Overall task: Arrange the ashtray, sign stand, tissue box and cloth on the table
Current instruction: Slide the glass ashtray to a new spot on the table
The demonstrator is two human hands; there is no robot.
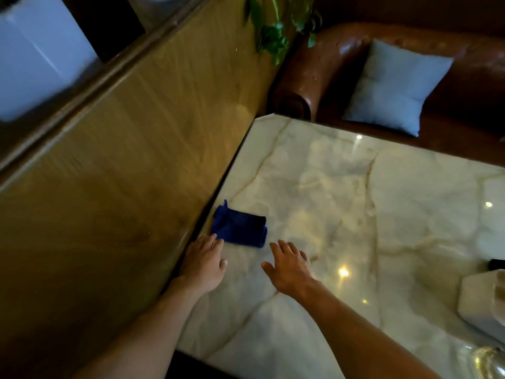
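Note:
A folded blue cloth [239,227] lies flat on the marble table [355,203], close to the table's left edge. My left hand [203,262] is stretched out just below it, fingertips touching the cloth's near left corner. My right hand [289,265] hovers over the table to the right of the cloth, fingers spread and holding nothing. A white tissue box [483,302] sits at the right edge of the view, partly cut off. A shiny glass object [486,362], possibly the ashtray, shows at the bottom right corner. A dark object [497,264] peeks in behind the box.
A wooden wall panel [123,187] runs along the table's left side. Behind the table stands a brown leather sofa [328,67] with a grey cushion [393,88]. Green plant leaves [273,28] hang above the sofa arm.

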